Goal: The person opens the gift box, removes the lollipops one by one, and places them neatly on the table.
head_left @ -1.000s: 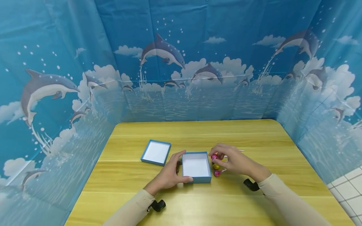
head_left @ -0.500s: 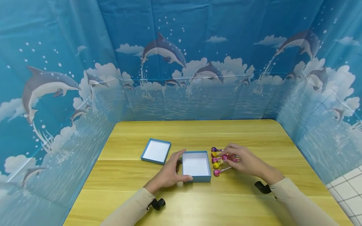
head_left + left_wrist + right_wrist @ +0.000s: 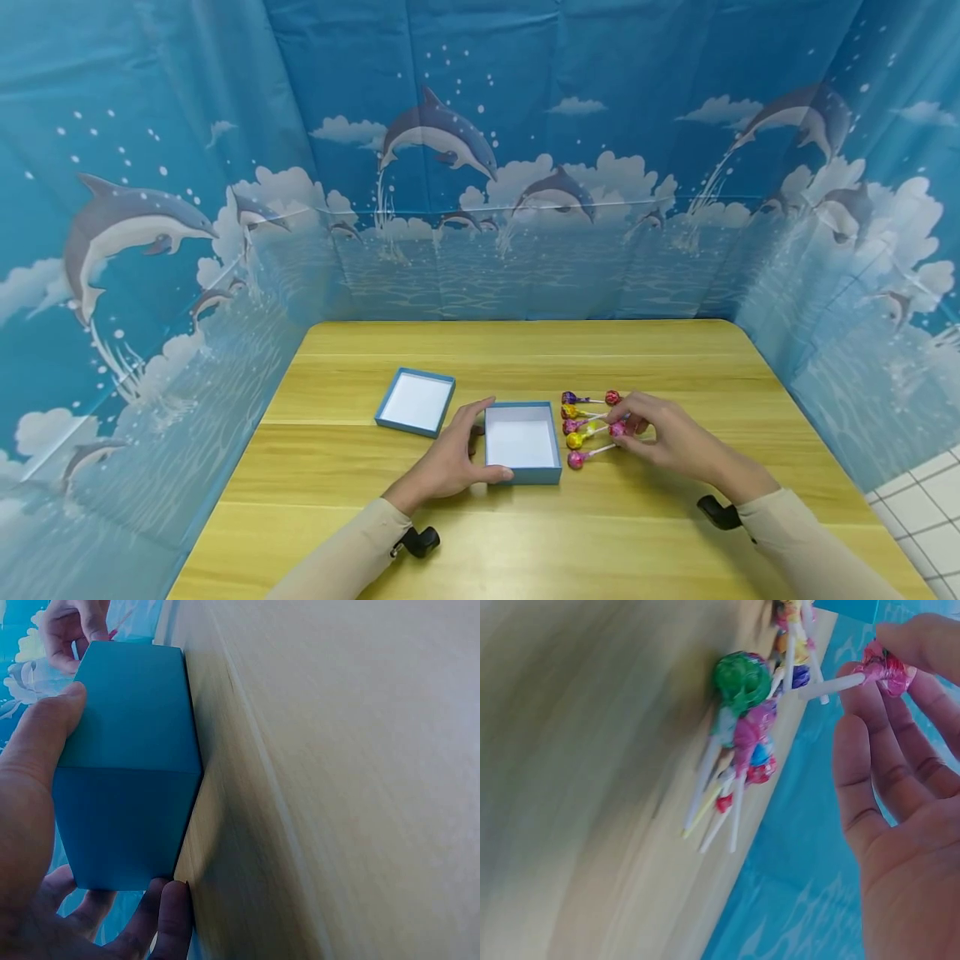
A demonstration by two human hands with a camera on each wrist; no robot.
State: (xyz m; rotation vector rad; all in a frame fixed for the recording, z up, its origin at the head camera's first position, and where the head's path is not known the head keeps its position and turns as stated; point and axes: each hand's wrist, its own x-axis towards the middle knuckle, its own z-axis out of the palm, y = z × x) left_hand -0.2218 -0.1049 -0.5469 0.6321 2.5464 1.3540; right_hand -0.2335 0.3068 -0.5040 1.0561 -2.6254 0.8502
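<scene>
My left hand (image 3: pixel 450 467) grips a blue square box (image 3: pixel 522 477) without its lid. Its thumb lies on the front wall, and its fingers wrap the left side and back. The white inside holds nothing. In the left wrist view the thumb presses the box (image 3: pixel 131 712) while the fingers curl past its far end. My right hand (image 3: pixel 671 439) pinches a pink-wrapped lollipop (image 3: pixel 889 671) by its candy head, with the white stick pointing outward. Several lollipops (image 3: pixel 576 440) lie in a column right of the box, their heads toward it. The hand partly covers others farther right.
The blue lid (image 3: pixel 414 402), white inside up, lies left of the box. In the right wrist view, more lollipops (image 3: pixel 742 682) with green, pink and red wrappers lie on the wooden table (image 3: pixel 360 517). A dolphin-print curtain (image 3: pixel 525 275) stands around the table's back and sides.
My right hand has moved right, away from the box, uncovering the lollipops beside it. A red-headed one behind the hand now shows. The left hand and box stay nearly still.
</scene>
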